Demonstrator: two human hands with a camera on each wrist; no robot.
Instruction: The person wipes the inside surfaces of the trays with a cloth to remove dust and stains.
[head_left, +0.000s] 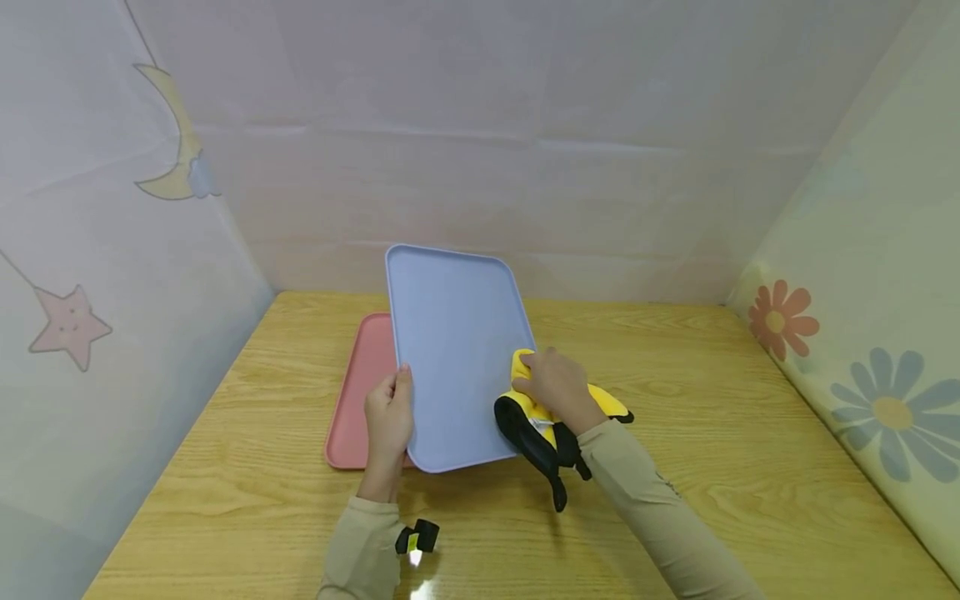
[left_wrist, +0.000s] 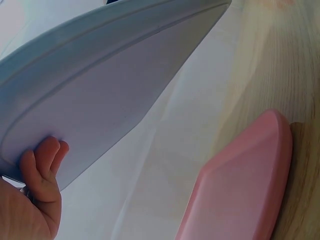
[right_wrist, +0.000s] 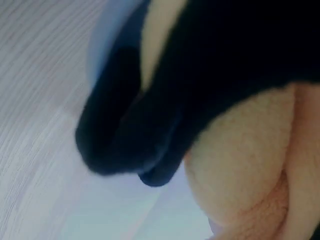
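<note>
Ideally, brace the blue tray [head_left: 457,333] firmly and work the yellow-and-black fabric bundle [head_left: 528,437] against its face with light, even pressure, minding the dangling black ends, likely to catch on the rim. Tilted up, far edge raised, above the pink tray [head_left: 351,417] on the wooden table [head_left: 225,467]. Grasped by the left hand [head_left: 390,421] at the near left rim, with thumb on top and fingertips spread on the underside. Bundle clutched in the right hand [head_left: 555,387], over the tray's near right side, forearm angled in from the near right; actual contact unclear.
</note>
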